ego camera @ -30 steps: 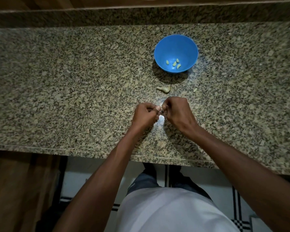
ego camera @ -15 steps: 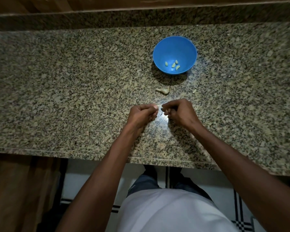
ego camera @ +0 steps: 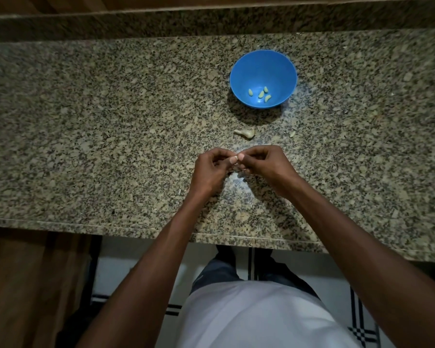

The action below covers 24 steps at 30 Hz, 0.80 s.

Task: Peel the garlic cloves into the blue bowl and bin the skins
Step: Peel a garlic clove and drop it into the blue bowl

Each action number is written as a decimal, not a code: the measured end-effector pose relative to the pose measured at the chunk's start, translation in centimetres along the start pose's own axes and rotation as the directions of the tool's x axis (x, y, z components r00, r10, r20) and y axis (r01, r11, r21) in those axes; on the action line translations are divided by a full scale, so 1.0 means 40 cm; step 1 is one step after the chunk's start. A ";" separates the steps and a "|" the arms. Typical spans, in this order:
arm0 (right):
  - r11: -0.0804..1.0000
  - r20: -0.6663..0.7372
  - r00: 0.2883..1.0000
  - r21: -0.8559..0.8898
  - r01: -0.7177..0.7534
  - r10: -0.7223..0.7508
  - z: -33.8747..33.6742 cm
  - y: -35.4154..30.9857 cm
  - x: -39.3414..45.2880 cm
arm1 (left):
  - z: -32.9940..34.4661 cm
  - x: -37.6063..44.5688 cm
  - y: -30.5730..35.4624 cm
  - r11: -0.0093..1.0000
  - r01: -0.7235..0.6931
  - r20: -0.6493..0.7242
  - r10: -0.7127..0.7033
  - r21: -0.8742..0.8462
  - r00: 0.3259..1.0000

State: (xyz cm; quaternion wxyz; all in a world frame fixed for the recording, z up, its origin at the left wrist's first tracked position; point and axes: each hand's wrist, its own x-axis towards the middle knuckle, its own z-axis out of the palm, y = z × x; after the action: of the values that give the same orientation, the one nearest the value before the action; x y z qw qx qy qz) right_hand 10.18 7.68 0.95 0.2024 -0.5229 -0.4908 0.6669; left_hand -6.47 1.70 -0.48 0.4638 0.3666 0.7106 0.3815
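Note:
A blue bowl (ego camera: 274, 64) stands on the granite counter, far of my hands, with several peeled garlic cloves (ego camera: 261, 94) in its bottom. Between the bowl and my hands lies the pale garlic bulb remnant (ego camera: 245, 133). My left hand (ego camera: 212, 172) and my right hand (ego camera: 266, 164) meet fingertip to fingertip just above the counter, both pinching one small garlic clove (ego camera: 236, 158) that my fingers almost wholly hide.
A small pale scrap of garlic (ego camera: 292, 133) lies right of the remnant. The counter's front edge (ego camera: 136, 228) runs just below my wrists, with tiled floor beneath. A raised granite ledge (ego camera: 211, 21) backs the counter.
My fingertips were slightly apart half a second ago and have closed together again on the clove. The bowl and remnant have not moved.

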 end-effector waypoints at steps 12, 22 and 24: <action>0.979 -0.271 0.951 -0.176 0.103 -0.149 0.072 0.022 -0.015 | 0.052 -0.041 0.038 0.721 0.324 0.075 -0.355 -0.613 0.932; 0.760 0.228 0.851 0.384 -0.525 0.473 0.013 -0.026 -0.009 | -0.002 -0.038 0.005 0.994 -0.108 0.023 0.109 -0.031 0.994; 0.799 0.195 0.877 0.360 -0.481 0.440 0.012 -0.027 -0.009 | 0.004 -0.039 0.003 0.994 -0.103 0.004 0.103 -0.038 0.995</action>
State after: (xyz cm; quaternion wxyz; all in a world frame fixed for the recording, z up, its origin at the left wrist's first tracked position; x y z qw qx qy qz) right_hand 9.62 7.68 2.05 0.1108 -0.5396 -0.2126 0.8070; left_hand -5.83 0.43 0.18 0.4523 0.3950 0.6822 0.4171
